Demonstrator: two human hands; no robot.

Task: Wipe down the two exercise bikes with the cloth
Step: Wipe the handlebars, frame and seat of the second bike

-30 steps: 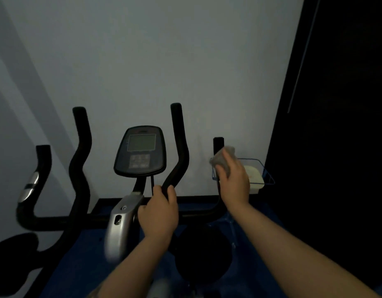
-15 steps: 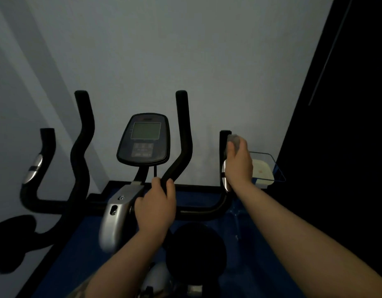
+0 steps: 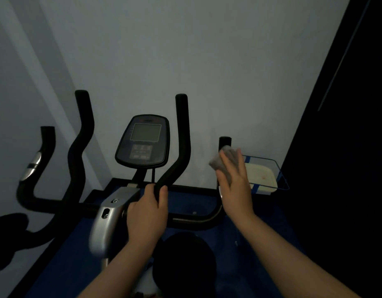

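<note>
Dim room, plain grey-white wall [image 3: 185, 50] straight ahead w/ a paler diagonal band at far left; dark panel or doorway [image 3: 347, 147] fills the right side. Floor under the exercise bike [image 3: 115, 220] is a blue mat [image 3: 63, 265] w/ a dark border along the wall. Bike faces the wall: black handlebars, console [image 3: 144, 143] w/ blank grey screen at centre, silver stem housing below it, black saddle at bottom centre. Left hand [image 3: 148, 214] grips the base of the inner right handlebar upright, fingers and thumb curled round it. Right hand [image 3: 235, 181] has fingers straight, spread a bit, pressing the cloth [image 3: 223, 163] against the outer right handlebar post [image 3: 225, 143]; cloth is grey, bunched, just below the post's top end. Just right of that hand, near the wall, a clear wire-edged tray [image 3: 282, 179] holding a cream-coloured container; can't tell what it stands on. Bike's shadow falls dark at lower left.
</note>
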